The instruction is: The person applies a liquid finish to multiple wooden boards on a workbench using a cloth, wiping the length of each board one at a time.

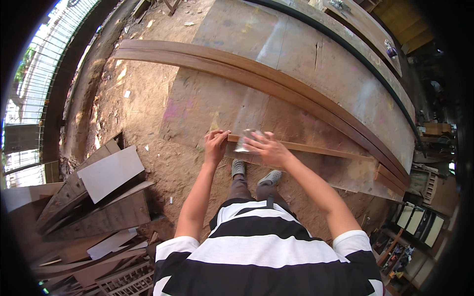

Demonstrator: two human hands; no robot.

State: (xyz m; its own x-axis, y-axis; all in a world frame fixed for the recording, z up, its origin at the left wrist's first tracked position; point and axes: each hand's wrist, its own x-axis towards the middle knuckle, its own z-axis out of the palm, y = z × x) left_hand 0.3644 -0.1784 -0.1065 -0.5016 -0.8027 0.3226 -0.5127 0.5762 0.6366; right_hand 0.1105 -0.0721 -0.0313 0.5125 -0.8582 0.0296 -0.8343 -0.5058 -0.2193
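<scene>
A narrow brown wooden strip [326, 151] lies along the near edge of a broad worn board [296, 124] in front of me. At the strip's left end, my left hand [215, 147] is closed, its fingers gripping the wood. My right hand [270, 149] is a short way to the right, laid over the strip and holding a pale greyish pad [242, 142] against it. Motion blurs the pad, so I cannot tell whether it is cloth or abrasive paper. The strip's far right end lies near shorter brown wood pieces [390, 180].
Long brown wooden boards [247, 73] cross the worn surface beyond my hands. A black pipe-like length [340, 38] runs farther back. Planks and a white sheet [111, 172] are piled on the left. Shelving with clutter [419, 222] stands at the right. Dirt ground lies underfoot.
</scene>
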